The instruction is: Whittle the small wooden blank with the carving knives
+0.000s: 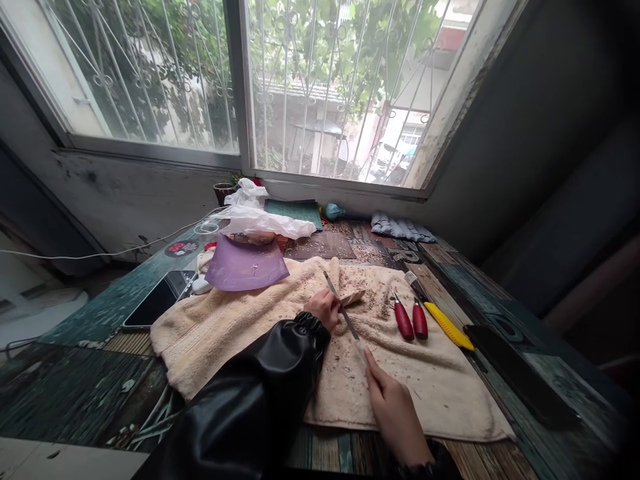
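Note:
My left hand (323,308), in a shiny black sleeve, is closed around a small piece of wood (353,297) resting on a beige towel (240,320). My right hand (393,407) grips the handle end of a long thin metal file (343,312). The file runs up and left across the wood piece. Wood shavings lie scattered over the towel around both hands.
Two red-handled tools (410,321) and a yellow-handled tool (445,323) lie on the towel's right side. A dark flat case (520,377) sits at the table's right edge. A phone (160,300), a purple sheet (245,267), white plastic bags (265,220) and a green mat (295,212) lie further back.

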`<state>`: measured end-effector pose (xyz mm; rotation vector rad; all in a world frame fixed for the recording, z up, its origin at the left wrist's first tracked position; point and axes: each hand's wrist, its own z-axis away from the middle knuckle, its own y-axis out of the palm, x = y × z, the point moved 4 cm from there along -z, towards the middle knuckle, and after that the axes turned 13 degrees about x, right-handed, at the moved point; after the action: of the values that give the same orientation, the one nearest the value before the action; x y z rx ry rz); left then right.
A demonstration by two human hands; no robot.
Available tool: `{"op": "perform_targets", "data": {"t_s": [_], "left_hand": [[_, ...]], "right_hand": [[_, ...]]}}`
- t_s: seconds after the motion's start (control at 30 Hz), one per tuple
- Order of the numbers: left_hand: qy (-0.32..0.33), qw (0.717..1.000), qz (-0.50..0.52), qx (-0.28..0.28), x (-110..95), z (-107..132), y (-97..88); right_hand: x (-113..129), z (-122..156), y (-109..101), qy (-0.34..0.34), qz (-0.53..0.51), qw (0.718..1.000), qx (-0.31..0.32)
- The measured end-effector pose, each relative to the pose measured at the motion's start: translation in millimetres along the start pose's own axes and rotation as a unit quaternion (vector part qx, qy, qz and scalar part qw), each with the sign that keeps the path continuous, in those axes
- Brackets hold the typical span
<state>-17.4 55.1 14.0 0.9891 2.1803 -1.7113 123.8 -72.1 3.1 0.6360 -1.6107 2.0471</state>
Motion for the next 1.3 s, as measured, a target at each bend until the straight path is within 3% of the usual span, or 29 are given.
{"op": "perform_targets", "data": {"t_s": [0.13,0.27,0.5,0.63,0.77,0.9,1.07,1.2,1.3], "left_hand": [[0.018,1.000,0.024,0.004,3,-1,2.5],[0.054,0.995,0.078,0.033,10,-5,5.4],[0.087,0.991,0.092,0.046,9,-5,2.5],[0.059,0.995,0.069,0.046,8,-5,2.1],[0.014,1.000,0.004,0.027,2,-1,0.6],[0.005,0.999,-0.031,0.033,-6,2,1.3],[-0.012,0.999,-0.022,0.029,0,-1,5.4],[0.006,1.000,-0.006,0.026,5,-3,8.1],[0.041,0.998,0.014,0.035,6,-3,7.7]], "right_hand": [[-19,26,-4,0.012,-0.009,1.000,-0.015],[-22,28,-8,0.012,0.000,1.000,-0.012],[11,-13,-8,0.005,0.035,0.999,-0.014],[26,-42,-5,0.009,0.015,1.000,-0.011],[27,-49,-2,0.013,0.006,1.000,-0.002],[23,-36,-2,0.015,0.013,1.000,-0.004],[11,-4,3,0.041,0.046,0.998,0.021],[-8,20,5,0.068,0.044,0.996,0.044],[-14,22,2,0.077,0.045,0.995,0.042]]}}
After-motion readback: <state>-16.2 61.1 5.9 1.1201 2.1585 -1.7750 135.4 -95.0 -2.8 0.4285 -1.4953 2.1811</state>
